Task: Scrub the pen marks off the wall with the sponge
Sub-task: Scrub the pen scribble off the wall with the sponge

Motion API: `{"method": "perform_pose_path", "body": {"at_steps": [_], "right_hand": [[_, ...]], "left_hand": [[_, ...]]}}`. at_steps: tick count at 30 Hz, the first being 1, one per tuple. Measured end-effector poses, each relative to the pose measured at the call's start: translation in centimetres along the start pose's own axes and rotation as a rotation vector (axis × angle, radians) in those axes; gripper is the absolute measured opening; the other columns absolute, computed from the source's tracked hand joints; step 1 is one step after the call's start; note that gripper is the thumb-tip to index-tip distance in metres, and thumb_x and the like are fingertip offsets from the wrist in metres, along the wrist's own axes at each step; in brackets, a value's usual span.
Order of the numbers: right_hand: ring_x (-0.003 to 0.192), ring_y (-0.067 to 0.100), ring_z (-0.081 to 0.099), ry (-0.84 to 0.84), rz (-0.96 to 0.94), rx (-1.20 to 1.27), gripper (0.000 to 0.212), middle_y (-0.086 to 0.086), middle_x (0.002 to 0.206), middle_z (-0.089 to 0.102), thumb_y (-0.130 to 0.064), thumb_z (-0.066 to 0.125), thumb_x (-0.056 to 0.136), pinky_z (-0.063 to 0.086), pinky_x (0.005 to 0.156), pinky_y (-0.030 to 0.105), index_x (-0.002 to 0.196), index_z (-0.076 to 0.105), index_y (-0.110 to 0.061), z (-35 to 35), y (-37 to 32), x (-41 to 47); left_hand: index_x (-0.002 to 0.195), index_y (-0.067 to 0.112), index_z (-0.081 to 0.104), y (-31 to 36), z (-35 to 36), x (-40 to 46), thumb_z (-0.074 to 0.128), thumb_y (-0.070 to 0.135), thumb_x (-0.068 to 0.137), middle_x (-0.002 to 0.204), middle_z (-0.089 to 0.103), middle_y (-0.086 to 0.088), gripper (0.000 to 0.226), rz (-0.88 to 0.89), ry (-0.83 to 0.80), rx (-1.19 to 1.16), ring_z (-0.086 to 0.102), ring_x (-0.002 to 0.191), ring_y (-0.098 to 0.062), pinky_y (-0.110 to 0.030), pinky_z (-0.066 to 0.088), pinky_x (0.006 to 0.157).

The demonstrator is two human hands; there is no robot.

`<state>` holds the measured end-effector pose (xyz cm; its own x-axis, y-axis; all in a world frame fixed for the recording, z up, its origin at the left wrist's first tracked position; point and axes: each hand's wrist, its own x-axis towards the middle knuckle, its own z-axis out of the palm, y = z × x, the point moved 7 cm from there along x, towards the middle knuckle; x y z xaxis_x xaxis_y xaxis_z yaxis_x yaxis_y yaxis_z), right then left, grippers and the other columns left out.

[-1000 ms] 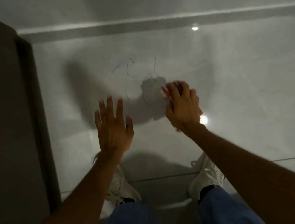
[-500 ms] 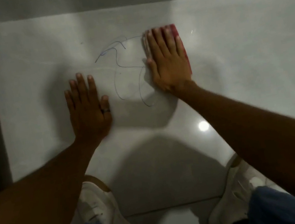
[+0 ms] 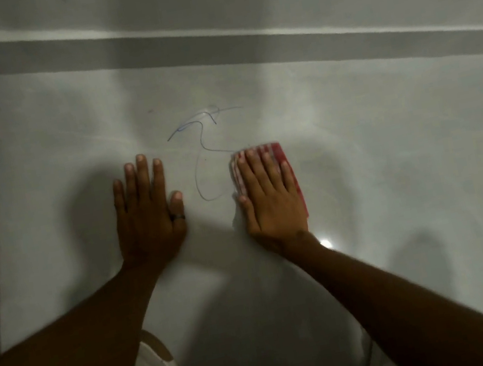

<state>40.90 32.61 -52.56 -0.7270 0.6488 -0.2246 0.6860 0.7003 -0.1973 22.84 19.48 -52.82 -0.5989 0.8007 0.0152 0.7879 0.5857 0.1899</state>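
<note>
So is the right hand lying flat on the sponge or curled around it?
Flat. The right hand lies spread, fingers straight, pressing the red sponge against the wall.

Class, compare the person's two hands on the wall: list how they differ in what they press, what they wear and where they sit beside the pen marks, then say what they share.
The right hand presses a red-and-white sponge; the left hand presses bare wall. The left hand wears a dark ring; the right hand shows none. The left hand sits left of the pen marks, the right hand to their right. Both lie flat, fingers pointing up.
</note>
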Motion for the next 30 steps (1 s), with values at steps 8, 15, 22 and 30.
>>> {"method": "perform_pose_path", "body": {"at_steps": [8,15,22,30], "right_hand": [[0.165,0.025,-0.003,0.023,0.077,-0.013,0.068,0.006,0.179,0.002,-0.049,0.017,0.11,0.004,0.135,0.05,0.169,0.005,-0.017,-4.0,0.2,13.8],[0.166,0.024,0.002,0.056,0.087,0.073,0.068,0.004,0.178,0.009,-0.042,0.038,0.108,0.015,0.133,0.053,0.168,0.016,-0.021,0.9,-3.3,-6.8],[0.165,0.022,-0.004,-0.003,-0.003,0.031,0.068,0.003,0.179,0.004,-0.042,0.033,0.109,0.003,0.134,0.047,0.169,0.011,-0.019,0.9,-4.3,-0.5],[0.165,0.024,-0.003,0.001,0.031,0.036,0.066,0.006,0.179,0.001,-0.045,0.023,0.112,0.001,0.134,0.049,0.169,0.005,-0.017,-2.3,-7.3,15.1]], "left_hand": [[0.171,0.013,0.023,-0.2,0.2,-0.1,0.032,0.045,0.11,0.178,0.022,-0.019,0.069,0.011,0.008,0.005,0.019,0.166,-0.04,-0.057,0.012,0.136],[0.171,0.014,0.022,-0.5,0.0,0.1,0.032,0.042,0.108,0.179,0.019,-0.017,0.069,-0.004,0.021,-0.008,0.017,0.166,-0.039,-0.057,0.011,0.136],[0.17,0.012,0.025,-0.3,-0.4,0.1,0.034,0.04,0.107,0.179,0.02,-0.018,0.07,-0.013,-0.01,-0.021,0.018,0.166,-0.039,-0.059,0.013,0.136],[0.169,0.01,0.027,-0.4,-0.3,0.0,0.033,0.042,0.111,0.176,0.026,-0.021,0.067,0.021,0.038,0.012,0.023,0.165,-0.041,-0.059,0.017,0.135]]}}
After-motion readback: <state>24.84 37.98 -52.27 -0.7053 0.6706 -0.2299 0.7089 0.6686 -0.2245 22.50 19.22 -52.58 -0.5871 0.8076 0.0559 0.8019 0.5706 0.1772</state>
